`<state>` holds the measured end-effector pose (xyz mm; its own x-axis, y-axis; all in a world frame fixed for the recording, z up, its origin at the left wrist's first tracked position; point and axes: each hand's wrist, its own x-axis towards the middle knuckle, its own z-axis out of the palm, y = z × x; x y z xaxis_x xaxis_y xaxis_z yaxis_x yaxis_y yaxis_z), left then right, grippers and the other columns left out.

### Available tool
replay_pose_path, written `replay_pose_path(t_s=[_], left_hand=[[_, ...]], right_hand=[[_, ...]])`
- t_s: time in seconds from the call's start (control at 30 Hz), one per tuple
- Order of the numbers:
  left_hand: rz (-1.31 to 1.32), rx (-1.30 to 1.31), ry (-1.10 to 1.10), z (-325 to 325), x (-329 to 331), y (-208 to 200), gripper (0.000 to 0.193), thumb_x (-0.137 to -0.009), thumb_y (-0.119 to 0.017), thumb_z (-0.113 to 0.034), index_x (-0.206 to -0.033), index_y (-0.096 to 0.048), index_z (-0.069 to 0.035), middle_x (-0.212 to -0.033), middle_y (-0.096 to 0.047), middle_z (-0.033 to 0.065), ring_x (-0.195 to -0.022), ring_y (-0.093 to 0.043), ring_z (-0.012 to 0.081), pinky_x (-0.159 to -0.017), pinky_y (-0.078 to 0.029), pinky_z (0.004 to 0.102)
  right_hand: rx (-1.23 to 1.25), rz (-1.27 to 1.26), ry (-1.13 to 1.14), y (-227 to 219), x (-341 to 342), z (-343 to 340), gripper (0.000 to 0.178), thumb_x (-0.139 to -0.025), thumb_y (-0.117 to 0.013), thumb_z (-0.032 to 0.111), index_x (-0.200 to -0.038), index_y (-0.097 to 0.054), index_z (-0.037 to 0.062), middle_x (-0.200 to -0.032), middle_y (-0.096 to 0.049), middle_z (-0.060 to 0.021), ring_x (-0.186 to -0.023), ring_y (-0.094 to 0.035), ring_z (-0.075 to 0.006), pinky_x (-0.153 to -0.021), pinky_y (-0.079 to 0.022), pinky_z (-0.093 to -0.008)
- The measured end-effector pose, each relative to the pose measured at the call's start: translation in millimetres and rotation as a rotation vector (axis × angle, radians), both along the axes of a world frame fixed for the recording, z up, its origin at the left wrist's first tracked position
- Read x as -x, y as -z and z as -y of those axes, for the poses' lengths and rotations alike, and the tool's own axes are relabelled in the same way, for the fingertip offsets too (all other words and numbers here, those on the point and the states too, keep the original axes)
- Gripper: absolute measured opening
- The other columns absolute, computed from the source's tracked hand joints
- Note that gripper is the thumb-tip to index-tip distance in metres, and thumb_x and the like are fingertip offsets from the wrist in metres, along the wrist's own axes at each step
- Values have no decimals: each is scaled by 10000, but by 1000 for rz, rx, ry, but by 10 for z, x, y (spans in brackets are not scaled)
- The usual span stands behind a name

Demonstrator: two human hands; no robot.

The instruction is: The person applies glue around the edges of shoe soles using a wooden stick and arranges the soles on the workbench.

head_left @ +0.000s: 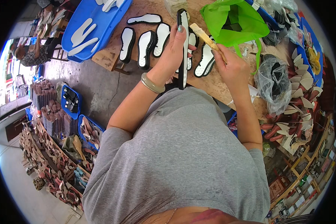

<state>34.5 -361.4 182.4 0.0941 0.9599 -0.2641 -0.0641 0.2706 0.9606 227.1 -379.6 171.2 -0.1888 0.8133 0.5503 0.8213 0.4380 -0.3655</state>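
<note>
My left hand [175, 46] is closed around a shoe sole [184, 56] with a black rim, held upright and seen almost edge-on. In my right hand [233, 67] is a flat yellowish brush [205, 38], gripped by its thin handle. The brush's wide end points up and left, close beside the sole and apparently apart from it. Several more soles [145, 47], white inside with black rims, lie on the wooden table [107, 56]. Some of them sit stacked, and those behind my left hand are partly hidden.
A blue tub [68, 37] with white insoles [80, 34] sits at the far left. On the right are an open green bag [216, 22] and a clear plastic bag [273, 87]. Shoe lasts [300, 87] crowd the right side. Another person [30, 55] is at far left.
</note>
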Motion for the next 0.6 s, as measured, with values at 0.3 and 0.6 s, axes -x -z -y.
replay_pose_path(t_s=[0.3,0.6], left_hand=[[33,59,43,33,-18,-40,703,-926,-255,-654,-1216,-466,-50,-889,-618,88,-722,-544,106,-587,-477,244],[23,29,44,18,-28,13,715,-923,-253,-660,-1208,-479,-45,-905,-622,93,-738,-548,111,-623,-479,251]], right_hand=[[-28,39,18,-15,-10,34,205,-802,-686,239,-959,-671,108,-626,-611,-43,-533,-590,-202,-468,-438,-325],[7,17,8,-21,-26,54,210,-799,-688,245,-962,-683,113,-648,-628,-58,-535,-597,-210,-487,-452,-324]])
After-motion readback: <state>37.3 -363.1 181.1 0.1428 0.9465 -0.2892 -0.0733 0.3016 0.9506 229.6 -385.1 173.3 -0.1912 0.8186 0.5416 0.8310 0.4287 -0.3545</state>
